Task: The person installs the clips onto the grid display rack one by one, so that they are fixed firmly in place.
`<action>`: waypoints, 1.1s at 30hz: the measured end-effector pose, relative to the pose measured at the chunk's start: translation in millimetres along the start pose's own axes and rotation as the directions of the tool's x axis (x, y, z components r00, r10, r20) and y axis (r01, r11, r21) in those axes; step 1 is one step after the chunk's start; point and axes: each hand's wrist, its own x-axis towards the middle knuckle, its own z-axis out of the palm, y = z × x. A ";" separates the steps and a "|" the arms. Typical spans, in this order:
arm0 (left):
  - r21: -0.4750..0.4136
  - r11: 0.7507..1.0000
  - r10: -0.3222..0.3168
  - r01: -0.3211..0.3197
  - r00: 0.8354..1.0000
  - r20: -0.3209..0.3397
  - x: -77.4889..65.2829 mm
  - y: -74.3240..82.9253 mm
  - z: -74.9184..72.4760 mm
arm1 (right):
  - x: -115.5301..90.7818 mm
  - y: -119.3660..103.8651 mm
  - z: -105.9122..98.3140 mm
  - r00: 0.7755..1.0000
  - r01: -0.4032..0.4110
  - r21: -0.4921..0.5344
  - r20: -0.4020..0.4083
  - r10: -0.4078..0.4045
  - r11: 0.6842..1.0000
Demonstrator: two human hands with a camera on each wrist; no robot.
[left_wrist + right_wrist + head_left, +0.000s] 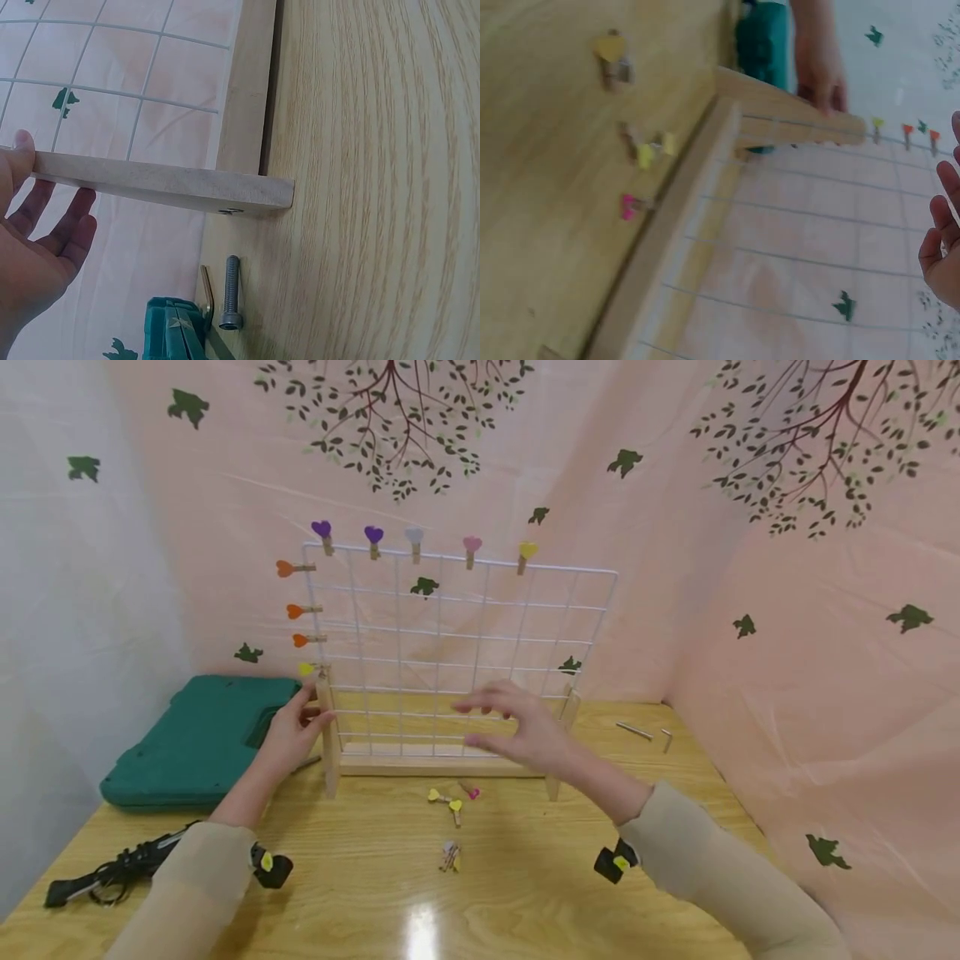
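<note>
A white wire grid (pixel 457 652) stands upright in a wooden stand. My left hand (pixel 291 731) grips its left wooden post (pixel 165 177), thumb on one side and fingers on the other. In front of the grid, my right hand (pixel 528 731) hovers with fingers spread and nothing in them. Heart-topped clothespins line the top edge: purple ones (pixel 373 537), a pale one (pixel 415 537), a pink one (pixel 471 545) and a yellow one (pixel 527 552). Three orange ones (pixel 294 611) and a yellow one (pixel 307 669) run down the left side.
Loose yellow clothespins (pixel 455 808), a magenta one (pixel 472 792) and a small cluster (pixel 451 857) lie before the stand. Left are a green case (pixel 202 735) and a black gun-shaped object (pixel 127 867). A bolt (pixel 232 289) lies beside the left post; a metal rod (pixel 633 731) and hex key (pixel 667 741) are right.
</note>
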 end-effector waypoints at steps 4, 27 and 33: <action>-0.005 1.000 0.001 -0.001 1.000 0.002 0.4 -1.1 -1.1 | -27.7 7.4 42.4 0.986 0.022 0.031 0.162 -0.027 0.999; -0.001 1.000 -0.030 0.030 0.999 0.012 -0.7 0.0 0.2 | -81.2 56.7 131.7 0.912 0.142 -0.061 0.396 -0.106 0.988; 0.004 1.000 -0.025 0.025 1.000 0.013 -0.2 1.2 -0.3 | -79.1 54.9 134.5 0.919 0.150 -0.055 0.376 -0.119 0.987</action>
